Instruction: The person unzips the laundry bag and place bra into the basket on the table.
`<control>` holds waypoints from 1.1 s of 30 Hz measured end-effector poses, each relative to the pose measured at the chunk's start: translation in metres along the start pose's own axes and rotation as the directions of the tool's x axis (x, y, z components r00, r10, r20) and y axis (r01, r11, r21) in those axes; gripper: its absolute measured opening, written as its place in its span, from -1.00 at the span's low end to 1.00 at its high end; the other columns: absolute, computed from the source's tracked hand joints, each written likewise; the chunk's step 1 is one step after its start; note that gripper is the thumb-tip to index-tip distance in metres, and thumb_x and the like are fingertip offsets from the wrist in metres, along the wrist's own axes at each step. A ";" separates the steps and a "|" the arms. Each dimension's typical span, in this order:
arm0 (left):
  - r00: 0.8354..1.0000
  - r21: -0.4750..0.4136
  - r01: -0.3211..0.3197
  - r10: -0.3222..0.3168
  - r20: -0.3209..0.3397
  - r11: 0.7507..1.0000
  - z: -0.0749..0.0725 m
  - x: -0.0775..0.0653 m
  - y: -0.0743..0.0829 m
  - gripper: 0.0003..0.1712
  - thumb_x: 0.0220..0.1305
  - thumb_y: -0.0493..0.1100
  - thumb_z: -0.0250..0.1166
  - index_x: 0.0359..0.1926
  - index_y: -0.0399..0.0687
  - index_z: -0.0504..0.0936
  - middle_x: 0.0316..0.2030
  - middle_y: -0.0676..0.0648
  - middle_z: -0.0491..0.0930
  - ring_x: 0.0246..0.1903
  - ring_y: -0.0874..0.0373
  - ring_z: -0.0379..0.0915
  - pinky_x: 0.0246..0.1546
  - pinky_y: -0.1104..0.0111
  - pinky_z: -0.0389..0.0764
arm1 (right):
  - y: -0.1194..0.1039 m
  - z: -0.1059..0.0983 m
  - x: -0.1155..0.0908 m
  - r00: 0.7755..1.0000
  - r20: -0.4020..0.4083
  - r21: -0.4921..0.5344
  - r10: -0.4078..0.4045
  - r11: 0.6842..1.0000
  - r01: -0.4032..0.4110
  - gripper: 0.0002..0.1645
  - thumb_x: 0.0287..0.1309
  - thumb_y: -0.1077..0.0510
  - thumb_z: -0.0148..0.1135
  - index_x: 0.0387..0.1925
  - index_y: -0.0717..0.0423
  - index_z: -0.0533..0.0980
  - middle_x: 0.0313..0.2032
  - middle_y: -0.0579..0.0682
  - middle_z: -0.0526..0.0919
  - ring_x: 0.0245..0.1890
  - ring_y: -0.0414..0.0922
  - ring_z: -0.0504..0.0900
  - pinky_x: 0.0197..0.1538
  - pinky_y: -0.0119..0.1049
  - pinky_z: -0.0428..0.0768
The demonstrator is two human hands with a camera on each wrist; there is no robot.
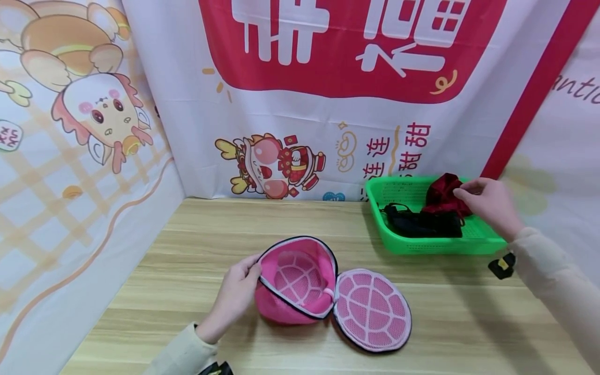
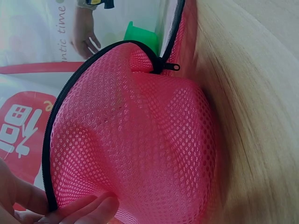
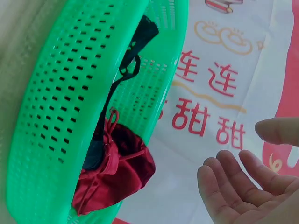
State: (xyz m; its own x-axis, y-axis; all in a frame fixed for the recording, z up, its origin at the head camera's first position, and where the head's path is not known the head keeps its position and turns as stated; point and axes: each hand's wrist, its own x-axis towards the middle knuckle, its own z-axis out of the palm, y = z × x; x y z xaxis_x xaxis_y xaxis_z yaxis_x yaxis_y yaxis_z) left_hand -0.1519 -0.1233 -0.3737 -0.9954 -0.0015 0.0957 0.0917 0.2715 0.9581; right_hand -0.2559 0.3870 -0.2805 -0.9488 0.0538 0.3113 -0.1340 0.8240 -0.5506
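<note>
A pink mesh laundry bag (image 1: 287, 307) stands on the table with its mouth unzipped. Its round lid (image 1: 372, 311) lies flat to the right, joined to the body. My left hand (image 1: 236, 286) pinches the zipped rim at the bag's left side, thumb and fingers on the mesh (image 2: 135, 140). Over the green basket (image 1: 398, 245), my right hand (image 1: 489, 200) has its fingers loosely bent, thumb apart. In the right wrist view that hand (image 3: 247, 182) holds nothing. Nearest to it is a dark red drawstring pouch (image 3: 124, 163), lying in the basket beside a black item (image 1: 417, 224) with a cord.
The wooden table (image 1: 187, 260) meets a printed cloth wall (image 1: 281, 104) at the back. The basket stands at the table's back right, close to this wall. Another patterned cloth (image 1: 84, 172) bounds the left side.
</note>
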 end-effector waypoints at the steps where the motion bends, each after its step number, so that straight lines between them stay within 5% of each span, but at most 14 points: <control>1: 1.000 0.001 -0.003 0.003 0.000 1.000 0.000 0.000 0.000 -0.58 0.47 -0.32 -0.03 0.25 -0.38 0.47 0.09 -0.27 0.56 0.00 0.01 0.56 -0.08 0.39 0.61 | -0.002 0.001 -0.001 1.000 -0.002 -0.009 -0.010 1.000 0.010 -0.35 0.32 -0.22 0.14 -0.03 0.34 0.57 -0.20 0.24 0.65 -0.33 0.00 0.57 -0.42 -0.32 0.55; 12: 1.000 0.068 -0.025 0.025 0.002 0.997 -0.002 0.000 0.001 -0.59 0.48 -0.28 0.01 0.26 -0.32 0.48 0.05 -0.25 0.59 -0.02 0.02 0.57 -0.07 0.37 0.62 | -0.020 0.010 -0.023 0.999 -0.024 -0.007 -0.029 1.000 0.028 -0.35 0.30 -0.26 0.14 0.03 0.25 0.53 -0.13 0.25 0.63 -0.20 0.11 0.58 -0.33 -0.32 0.55; 22: 0.999 0.112 -0.046 0.046 0.001 0.993 0.001 -0.009 -0.004 -0.58 0.45 -0.28 0.08 0.27 -0.29 0.48 0.00 -0.19 0.63 -0.12 0.09 0.57 -0.14 0.34 0.62 | -0.033 0.031 -0.053 0.991 -0.045 0.002 -0.123 0.992 0.124 -0.50 0.29 -0.13 0.24 0.00 0.21 0.56 -0.11 0.19 0.64 -0.21 0.09 0.62 -0.33 -0.59 0.49; 29: 0.997 0.127 -0.079 0.078 0.013 0.989 -0.001 -0.013 -0.002 -0.55 0.47 -0.23 0.08 0.32 -0.25 0.43 0.14 -0.21 0.55 0.11 0.00 0.49 0.12 0.16 0.51 | -0.045 0.041 -0.070 0.955 -0.096 -0.028 -0.281 0.960 0.279 -0.60 0.25 0.06 0.33 0.00 0.24 0.55 -0.10 0.18 0.60 -0.13 0.09 0.56 -0.16 -0.65 0.38; 33: 0.994 0.138 -0.110 0.107 0.030 0.984 -0.005 -0.013 0.004 -0.53 0.50 -0.20 0.06 0.35 -0.23 0.38 0.23 -0.17 0.48 0.19 0.00 0.42 0.16 0.19 0.46 | -0.054 0.042 -0.080 0.933 -0.127 -0.042 -0.337 0.942 0.334 -0.60 0.24 0.09 0.34 0.03 0.22 0.55 -0.05 0.17 0.58 -0.05 0.11 0.52 -0.10 -0.39 0.45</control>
State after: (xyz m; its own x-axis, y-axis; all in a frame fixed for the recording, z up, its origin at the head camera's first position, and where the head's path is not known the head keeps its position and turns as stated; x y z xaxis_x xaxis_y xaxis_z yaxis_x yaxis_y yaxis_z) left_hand -0.1382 -0.1270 -0.3700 -0.9802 0.0566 0.1897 0.1963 0.3998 0.8953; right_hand -0.1847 0.3146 -0.3087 -0.8040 -0.1558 0.5739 -0.4309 0.8178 -0.3816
